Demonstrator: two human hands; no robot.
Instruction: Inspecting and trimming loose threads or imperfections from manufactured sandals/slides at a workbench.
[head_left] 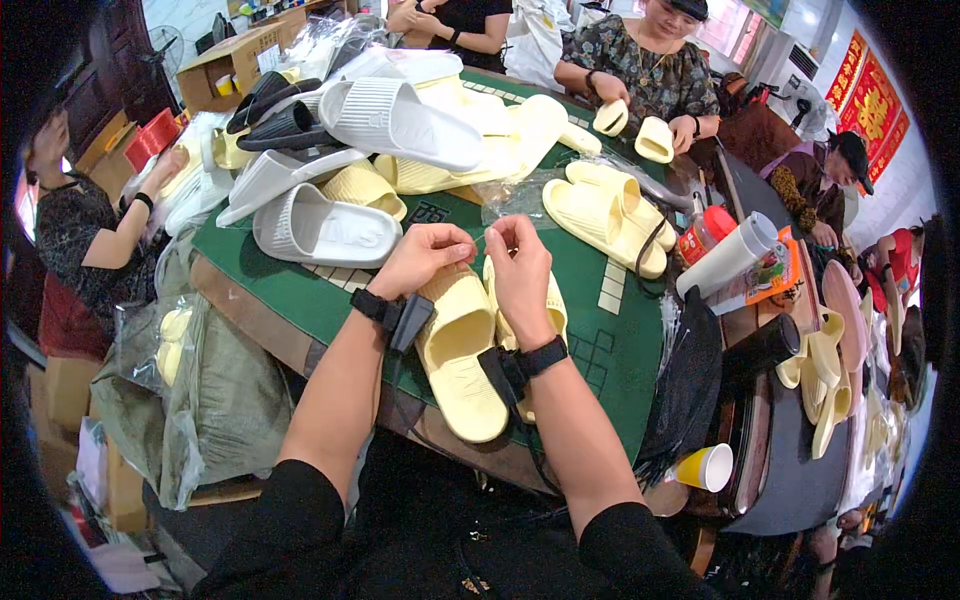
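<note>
Left hand [425, 257] and right hand [520, 270] pinch a thin tie together above pale yellow slides [462, 350] at the green table's [590, 340] near edge, so the pair lies ready beneath

Head camera looks steeply down, close over the green table [330, 300]; rim perhaps vignetted.

An open brown cardboard box [232, 62] stands at the far left. Clear plastic bags [520, 200] lie crumpled on the green table [590, 330]. Red wall signs [868, 105] with gold figures hang at right.
</note>
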